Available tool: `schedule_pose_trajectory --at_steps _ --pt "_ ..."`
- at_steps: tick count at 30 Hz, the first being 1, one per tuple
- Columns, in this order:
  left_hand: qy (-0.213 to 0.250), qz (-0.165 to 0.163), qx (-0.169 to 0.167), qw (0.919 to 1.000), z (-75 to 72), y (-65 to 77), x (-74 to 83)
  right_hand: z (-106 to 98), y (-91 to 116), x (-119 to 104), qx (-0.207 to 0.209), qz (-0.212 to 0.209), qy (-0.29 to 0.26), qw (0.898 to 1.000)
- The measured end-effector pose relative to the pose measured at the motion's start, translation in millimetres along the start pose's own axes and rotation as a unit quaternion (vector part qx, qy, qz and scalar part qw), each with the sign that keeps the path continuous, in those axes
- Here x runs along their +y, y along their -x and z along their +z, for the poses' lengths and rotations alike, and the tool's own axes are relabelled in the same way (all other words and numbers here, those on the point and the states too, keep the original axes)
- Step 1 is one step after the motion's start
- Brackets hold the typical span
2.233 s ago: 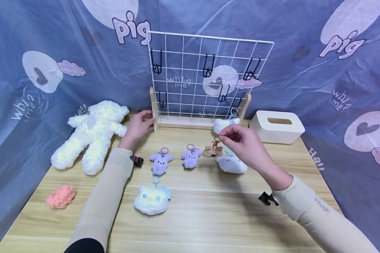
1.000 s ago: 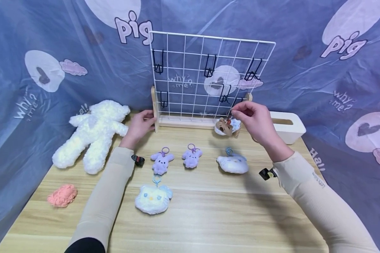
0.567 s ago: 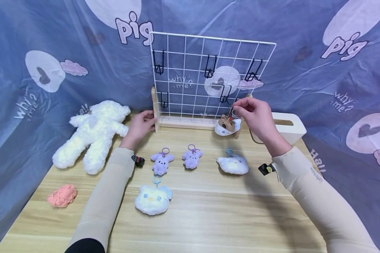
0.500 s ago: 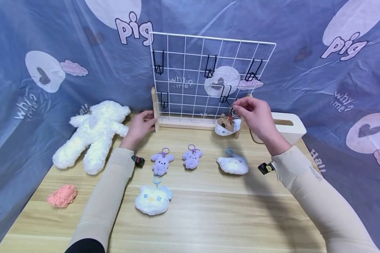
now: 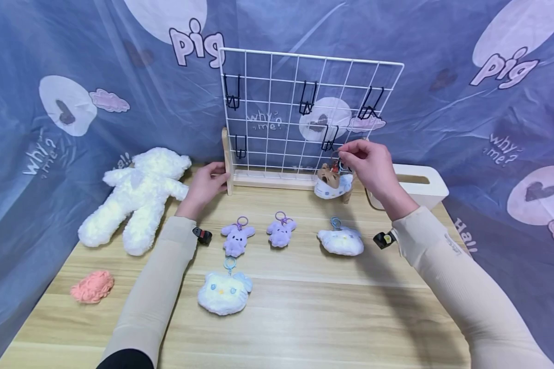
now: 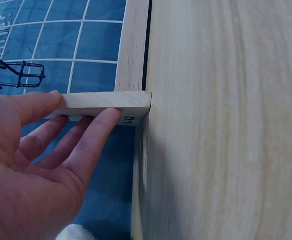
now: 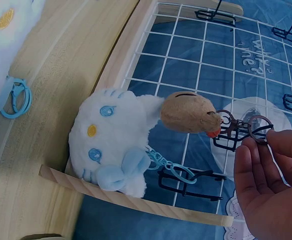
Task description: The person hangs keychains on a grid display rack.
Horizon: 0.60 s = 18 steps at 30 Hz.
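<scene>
My left hand (image 5: 206, 185) pinches the wooden upright (image 6: 105, 100) at the left end of the grid rack, thumb on one face and fingers on the other. My right hand (image 5: 371, 163) pinches the metal ring (image 7: 260, 129) of a brown plush keychain (image 7: 188, 111) with a red bit at its top. The brown plush hangs at the rack's lower right, overlapping a white cat plush keychain (image 7: 113, 137). That cat's blue ring (image 7: 183, 172) is at a black hook (image 7: 193, 186). In the right wrist view, the pinched ring overlaps another black hook (image 7: 226, 140).
Two purple plush keychains (image 5: 237, 241) and two white cat ones, such as the front one (image 5: 224, 293), lie on the table (image 5: 304, 318). A white plush bear (image 5: 140, 197) and pink yarn (image 5: 93, 287) lie left. A white tissue box (image 5: 424, 187) stands right. Several black hooks (image 5: 307, 100) hang on the grid.
My right hand has lifted the brown plush keychain off the table and carried it back to the rack's lower right, rising slightly in the last half second. My left hand stays on the upright.
</scene>
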State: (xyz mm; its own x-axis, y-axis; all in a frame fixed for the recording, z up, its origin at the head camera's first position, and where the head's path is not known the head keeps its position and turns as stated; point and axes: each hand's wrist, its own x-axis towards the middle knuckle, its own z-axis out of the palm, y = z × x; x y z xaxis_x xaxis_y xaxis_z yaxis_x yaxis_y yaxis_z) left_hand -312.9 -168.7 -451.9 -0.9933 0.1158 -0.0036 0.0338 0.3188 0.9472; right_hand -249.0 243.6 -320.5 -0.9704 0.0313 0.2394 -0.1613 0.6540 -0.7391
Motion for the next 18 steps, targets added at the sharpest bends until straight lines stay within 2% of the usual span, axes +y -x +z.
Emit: schedule_pose_trajectory --at_steps 9,18 --pt "-0.005 0.006 0.001 1.0 1.0 1.2 0.7 4.7 -10.5 5.7 -0.006 0.013 -0.004 1.0" --pt "0.0 0.005 0.001 1.0 1.3 2.0 1.3 7.9 -23.3 7.5 -0.002 0.004 0.006 1.0"
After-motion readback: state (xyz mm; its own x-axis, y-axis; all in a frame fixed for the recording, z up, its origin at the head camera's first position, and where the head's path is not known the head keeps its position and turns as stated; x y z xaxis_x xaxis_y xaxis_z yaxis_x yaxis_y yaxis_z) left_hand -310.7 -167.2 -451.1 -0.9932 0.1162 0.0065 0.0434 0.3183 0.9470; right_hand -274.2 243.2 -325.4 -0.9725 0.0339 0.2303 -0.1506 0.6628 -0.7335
